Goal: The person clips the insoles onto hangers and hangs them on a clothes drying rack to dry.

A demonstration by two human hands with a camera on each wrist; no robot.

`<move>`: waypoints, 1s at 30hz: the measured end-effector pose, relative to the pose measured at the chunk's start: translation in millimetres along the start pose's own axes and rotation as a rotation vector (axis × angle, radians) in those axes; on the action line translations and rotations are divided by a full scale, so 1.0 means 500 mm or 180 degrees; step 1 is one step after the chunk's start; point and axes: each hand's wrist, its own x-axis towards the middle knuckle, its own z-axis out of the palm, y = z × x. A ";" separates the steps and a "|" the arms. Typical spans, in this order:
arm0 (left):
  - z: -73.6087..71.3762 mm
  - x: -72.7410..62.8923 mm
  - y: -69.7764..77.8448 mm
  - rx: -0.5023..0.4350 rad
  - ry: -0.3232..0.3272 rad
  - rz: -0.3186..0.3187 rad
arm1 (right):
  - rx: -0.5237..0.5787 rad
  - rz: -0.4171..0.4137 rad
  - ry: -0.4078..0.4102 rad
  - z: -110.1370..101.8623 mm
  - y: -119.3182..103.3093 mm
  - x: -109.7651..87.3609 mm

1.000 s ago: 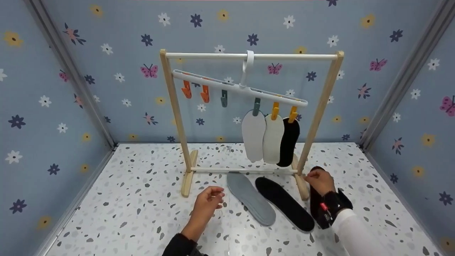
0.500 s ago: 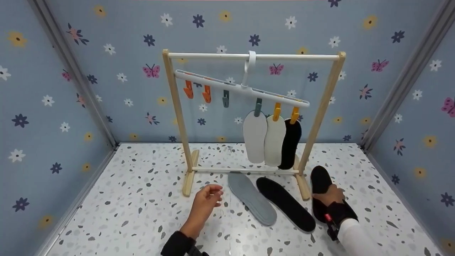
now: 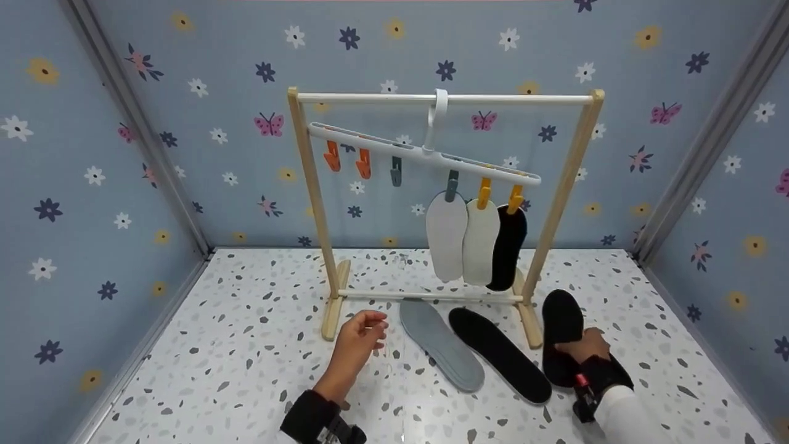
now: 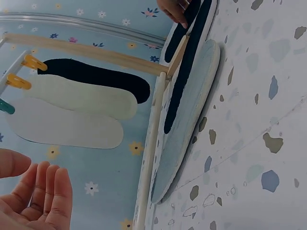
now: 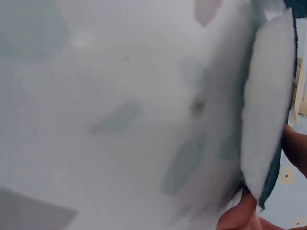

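My right hand (image 3: 584,346) grips the rightmost black insole (image 3: 562,313) by its side, just right of the rack. Close up in the right wrist view, the insole's white underside (image 5: 268,100) faces the camera, with a thumb on one face and fingers at the lower edge. My left hand (image 3: 360,336) hovers loosely curled with nothing in it, left of a grey insole (image 3: 442,346). Between the grey insole and my right hand lies another black insole (image 3: 499,354). In the left wrist view, the left hand's fingers (image 4: 61,191) show below the hanging insoles.
A wooden rack (image 3: 567,179) with white bars carries a tilted white hanger (image 3: 370,140). Clipped on its lower right side hang a white insole (image 3: 447,237), a cream insole (image 3: 482,243) and a black insole (image 3: 508,246). Unused orange clips (image 3: 363,165) and a green clip (image 3: 396,172) hang left.
My right hand has moved back from the far end of the rightmost black insole to its side, where it now grips it. The left hand has stayed nearly still.
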 end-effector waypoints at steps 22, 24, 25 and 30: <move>-0.006 0.016 0.029 0.0016 0.0052 0.0191 | 0.1572 0.0247 -0.0520 -0.060 0.023 -0.050; -0.006 0.023 0.034 0.0034 0.0063 0.0215 | 0.1604 0.0235 -0.0571 -0.061 0.014 -0.058; -0.006 0.026 0.037 0.0041 0.0071 0.0222 | 0.1596 0.0223 -0.0597 -0.060 0.008 -0.063; -0.008 0.045 0.046 0.0033 0.0089 0.0266 | 0.1624 0.0131 -0.0693 -0.048 -0.022 -0.079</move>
